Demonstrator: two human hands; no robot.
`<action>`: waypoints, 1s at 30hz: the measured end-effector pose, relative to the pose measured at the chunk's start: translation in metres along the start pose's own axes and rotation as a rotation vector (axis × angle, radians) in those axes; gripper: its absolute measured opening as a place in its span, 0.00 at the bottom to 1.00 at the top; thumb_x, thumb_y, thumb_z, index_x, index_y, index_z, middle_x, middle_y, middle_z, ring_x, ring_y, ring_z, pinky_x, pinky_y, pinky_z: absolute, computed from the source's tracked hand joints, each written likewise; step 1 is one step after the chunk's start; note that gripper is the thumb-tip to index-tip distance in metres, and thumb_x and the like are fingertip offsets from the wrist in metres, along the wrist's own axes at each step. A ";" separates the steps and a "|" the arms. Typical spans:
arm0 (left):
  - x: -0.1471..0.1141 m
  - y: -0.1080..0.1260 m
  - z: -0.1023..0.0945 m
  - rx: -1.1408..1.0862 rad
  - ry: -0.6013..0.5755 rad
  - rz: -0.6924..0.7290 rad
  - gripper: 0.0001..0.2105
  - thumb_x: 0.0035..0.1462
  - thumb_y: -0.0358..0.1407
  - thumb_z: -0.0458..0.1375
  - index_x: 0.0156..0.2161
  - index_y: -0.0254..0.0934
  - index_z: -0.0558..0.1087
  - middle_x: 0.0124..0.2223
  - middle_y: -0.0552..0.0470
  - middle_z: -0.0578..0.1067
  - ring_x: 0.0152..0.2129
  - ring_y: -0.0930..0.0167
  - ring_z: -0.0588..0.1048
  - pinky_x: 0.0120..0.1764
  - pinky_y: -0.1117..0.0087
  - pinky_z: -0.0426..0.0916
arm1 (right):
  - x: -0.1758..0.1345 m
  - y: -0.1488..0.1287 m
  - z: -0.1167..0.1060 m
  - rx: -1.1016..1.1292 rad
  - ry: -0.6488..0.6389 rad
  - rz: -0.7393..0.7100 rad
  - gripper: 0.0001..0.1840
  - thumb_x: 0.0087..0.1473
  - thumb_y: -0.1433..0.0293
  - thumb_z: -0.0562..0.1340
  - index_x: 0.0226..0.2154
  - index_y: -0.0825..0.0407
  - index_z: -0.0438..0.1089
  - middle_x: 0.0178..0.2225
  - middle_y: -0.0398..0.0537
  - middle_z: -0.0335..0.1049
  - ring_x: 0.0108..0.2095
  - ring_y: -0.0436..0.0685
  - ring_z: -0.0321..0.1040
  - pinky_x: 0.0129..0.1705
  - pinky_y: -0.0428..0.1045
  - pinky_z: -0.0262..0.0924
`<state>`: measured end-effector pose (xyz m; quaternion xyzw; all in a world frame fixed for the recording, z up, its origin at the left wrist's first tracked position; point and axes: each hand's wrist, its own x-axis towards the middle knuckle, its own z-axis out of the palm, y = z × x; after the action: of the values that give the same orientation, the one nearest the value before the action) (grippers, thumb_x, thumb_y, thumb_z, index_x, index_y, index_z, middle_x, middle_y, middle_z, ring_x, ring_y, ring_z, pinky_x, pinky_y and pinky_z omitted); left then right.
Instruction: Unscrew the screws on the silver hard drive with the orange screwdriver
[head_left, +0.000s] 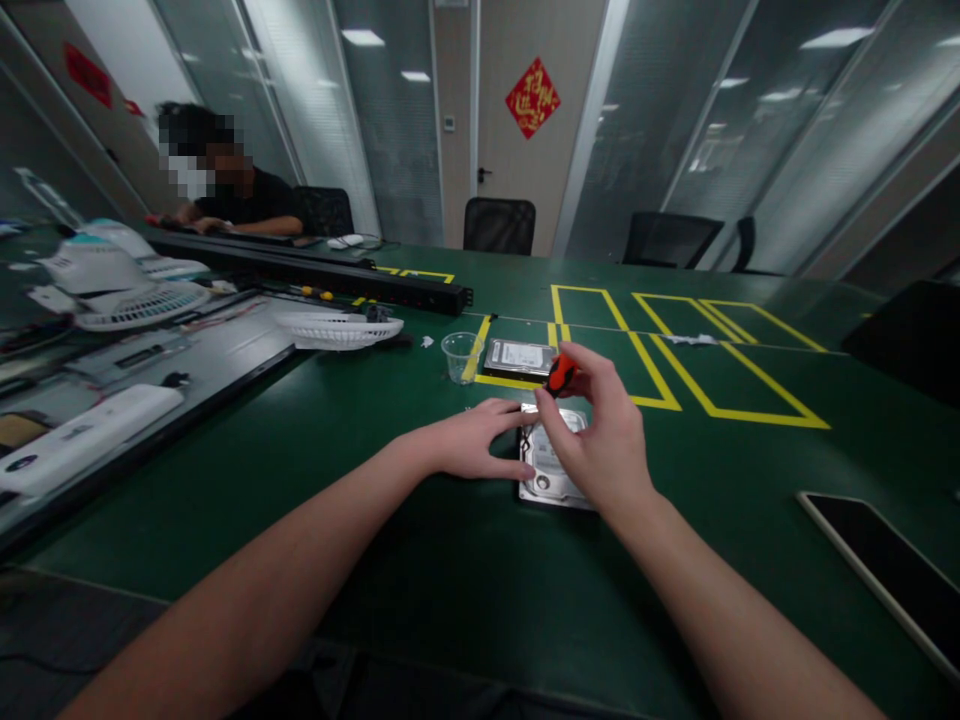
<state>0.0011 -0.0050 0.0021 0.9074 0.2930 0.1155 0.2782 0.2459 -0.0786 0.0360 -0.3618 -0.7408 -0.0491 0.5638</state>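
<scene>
A person's bare forearms reach in over the green table (450,590), and both hands meet at a silver hard drive (551,450) lying flat near the middle. The left hand (484,440) rests at the drive's left side, thumb and forefinger spread well apart, fingertips against its edge and top; it steadies the drive rather than gripping it round. The right hand (604,420) is closed, thumb and fingers pinched about a screwdriver (561,374) with a red-and-black handle, held tilted above the drive's far part. From here I cannot tell whether its tip touches the drive.

Just beyond lies a second hard drive (521,356), label up, within yellow tape (765,418) that marks out boxes across the table. A clear plastic cup (461,358) stands just left of that one. Over on the right, near the edge, is a dark-screened device (885,560) with a pale rim, and farther off some crumpled white scrap (690,340).

The left side is crowded: a large grey panel (225,345), a white casing (86,440) lying on it, white fan parts (337,330) and a long black bar (315,270). At the far left a co-worker (259,195) in a dark top sits with forearms on the table. An office chair (499,226) stands at the far side, before a door bearing a red diamond sign (532,98).
</scene>
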 end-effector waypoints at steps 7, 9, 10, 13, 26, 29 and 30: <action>0.001 -0.004 0.003 0.021 0.014 0.019 0.51 0.76 0.71 0.73 0.91 0.50 0.69 0.94 0.36 0.65 0.92 0.38 0.62 0.91 0.31 0.60 | -0.001 0.002 0.001 -0.012 0.000 -0.007 0.32 0.79 0.71 0.71 0.79 0.41 0.73 0.67 0.58 0.88 0.56 0.67 0.90 0.60 0.67 0.92; 0.001 -0.005 0.003 0.022 0.011 0.007 0.52 0.76 0.72 0.73 0.91 0.50 0.69 0.94 0.36 0.65 0.92 0.37 0.62 0.91 0.31 0.60 | 0.000 0.002 0.001 -0.025 0.008 -0.006 0.31 0.78 0.71 0.71 0.78 0.41 0.74 0.66 0.57 0.88 0.56 0.68 0.90 0.59 0.67 0.92; 0.001 -0.005 0.003 0.022 0.010 0.001 0.52 0.76 0.72 0.73 0.91 0.50 0.69 0.94 0.36 0.65 0.92 0.37 0.62 0.91 0.31 0.61 | 0.000 0.002 0.001 -0.032 0.015 -0.009 0.30 0.78 0.71 0.71 0.77 0.41 0.75 0.65 0.56 0.88 0.55 0.68 0.89 0.58 0.67 0.92; 0.001 -0.005 0.002 0.023 0.012 -0.007 0.52 0.75 0.73 0.73 0.91 0.50 0.69 0.94 0.36 0.66 0.92 0.38 0.63 0.91 0.32 0.61 | 0.002 0.001 0.000 -0.040 0.028 -0.014 0.27 0.77 0.70 0.73 0.74 0.40 0.78 0.63 0.55 0.87 0.54 0.67 0.88 0.57 0.67 0.92; 0.001 -0.004 0.001 0.018 0.023 0.034 0.48 0.77 0.69 0.73 0.89 0.48 0.72 0.93 0.35 0.67 0.91 0.37 0.65 0.91 0.30 0.62 | -0.002 0.000 0.005 0.005 -0.008 0.013 0.35 0.79 0.72 0.67 0.82 0.41 0.70 0.70 0.59 0.86 0.59 0.70 0.90 0.65 0.71 0.91; 0.002 -0.006 0.002 0.026 0.025 0.026 0.49 0.77 0.71 0.72 0.90 0.49 0.71 0.92 0.35 0.68 0.91 0.37 0.65 0.90 0.30 0.63 | 0.000 0.001 0.004 -0.032 0.002 -0.010 0.34 0.77 0.71 0.71 0.80 0.40 0.72 0.65 0.57 0.86 0.57 0.70 0.88 0.60 0.69 0.92; 0.001 -0.006 0.002 0.029 0.025 0.022 0.50 0.77 0.72 0.72 0.90 0.49 0.70 0.92 0.36 0.69 0.91 0.37 0.64 0.90 0.31 0.63 | 0.000 0.002 0.004 -0.041 0.011 -0.016 0.33 0.77 0.71 0.72 0.79 0.40 0.73 0.64 0.56 0.85 0.56 0.70 0.87 0.58 0.68 0.92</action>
<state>-0.0001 -0.0009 -0.0031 0.9130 0.2881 0.1256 0.2601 0.2434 -0.0752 0.0341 -0.3671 -0.7395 -0.0710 0.5598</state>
